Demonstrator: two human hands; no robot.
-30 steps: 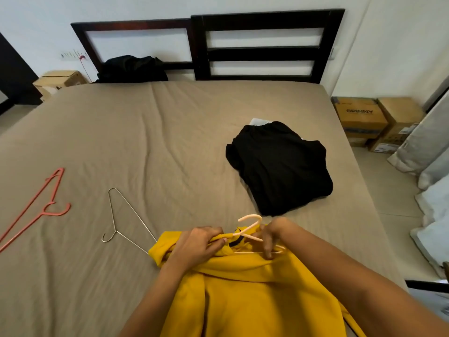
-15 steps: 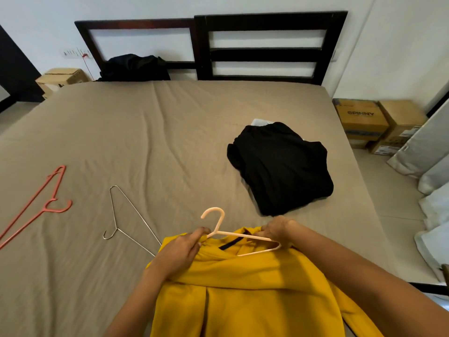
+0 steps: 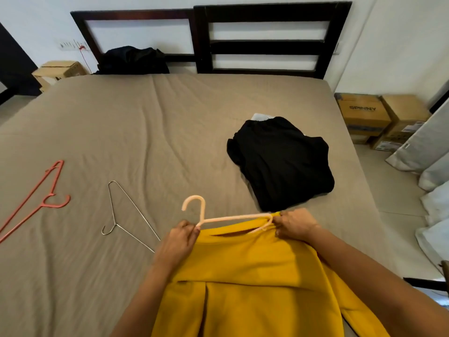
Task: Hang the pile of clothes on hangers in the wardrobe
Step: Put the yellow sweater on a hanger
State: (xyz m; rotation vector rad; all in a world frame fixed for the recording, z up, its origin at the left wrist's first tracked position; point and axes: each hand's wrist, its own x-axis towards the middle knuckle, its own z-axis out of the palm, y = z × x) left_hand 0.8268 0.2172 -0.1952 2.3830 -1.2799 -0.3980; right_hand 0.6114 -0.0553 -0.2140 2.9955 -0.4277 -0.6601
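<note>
A yellow garment (image 3: 245,271) lies on the near edge of the bed (image 3: 150,132). A pale pink hanger (image 3: 230,218) sits at its neckline, hook pointing up and left. My left hand (image 3: 178,242) pinches the garment's left shoulder at the hanger's left end. My right hand (image 3: 295,224) grips the right shoulder fabric and the hanger's right end. A folded black pile of clothes (image 3: 279,161) rests on the bed just beyond my right hand.
A wire hanger (image 3: 126,215) and a red plastic hanger (image 3: 36,198) lie on the bed to the left. A black garment (image 3: 132,60) sits by the dark headboard (image 3: 262,40). Cardboard boxes (image 3: 379,117) and pale bundles (image 3: 435,181) stand on the floor at right.
The hanger has come upright at the neckline, its hook swinging up and left. My hands have spread apart to the garment's two shoulders.
</note>
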